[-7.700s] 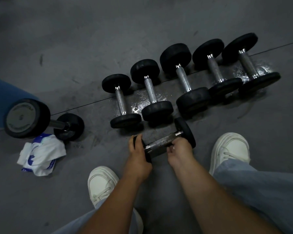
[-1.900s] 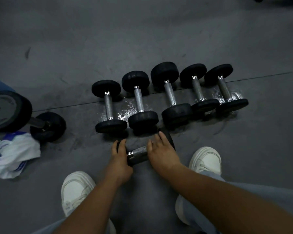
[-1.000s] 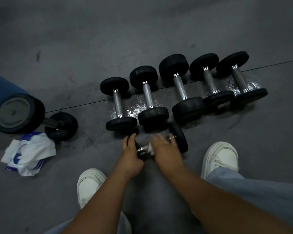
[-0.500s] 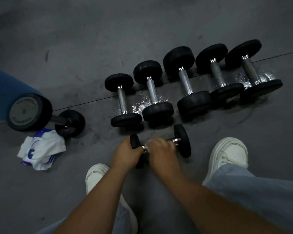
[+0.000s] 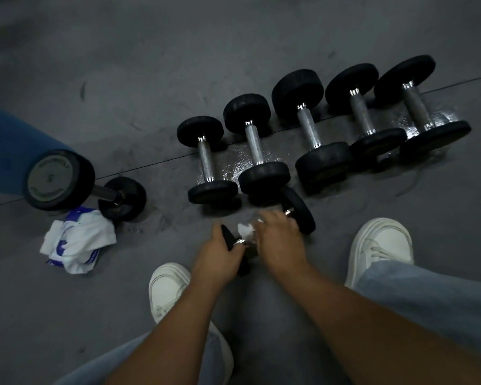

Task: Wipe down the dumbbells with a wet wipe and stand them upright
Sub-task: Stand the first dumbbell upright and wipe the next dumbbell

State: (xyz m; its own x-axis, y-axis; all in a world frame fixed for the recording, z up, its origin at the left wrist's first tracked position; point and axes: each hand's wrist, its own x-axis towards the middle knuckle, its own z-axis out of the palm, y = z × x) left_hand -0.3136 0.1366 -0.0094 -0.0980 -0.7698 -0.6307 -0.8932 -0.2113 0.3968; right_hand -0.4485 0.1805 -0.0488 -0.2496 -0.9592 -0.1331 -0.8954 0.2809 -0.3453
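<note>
**A:** Five black rubber-headed dumbbells (image 5: 307, 127) lie flat in a row at the far right, their steel handles matt with polished collars. Why is none on end?

**B:** I judge they are waiting their turn. Glossy wet patches (image 5: 233, 168) shine between them on the dull grey floor (image 5: 150, 65). A sixth small black dumbbell (image 5: 300, 212) is the one being worked on, near, between the white shoes (image 5: 170, 284).

**A:** How is it held?

**B:** The left hand (image 5: 217, 254) clasps its near-left head, probably to stop the round head rolling. The right hand (image 5: 281, 240) covers the handle, with a crumpled white wet wipe (image 5: 246, 230) bunched at its thumb side. Blur hides whether those fingers wrap round or press flat.

**A:** And at the left?

**B:** A bigger dumbbell with a grey disc face (image 5: 53, 179) lies in front of something blue (image 5: 6, 151). A soft white-and-blue wipe packet (image 5: 78, 240) sits just beside its right head, handy for a fresh wipe, I would guess.
</note>
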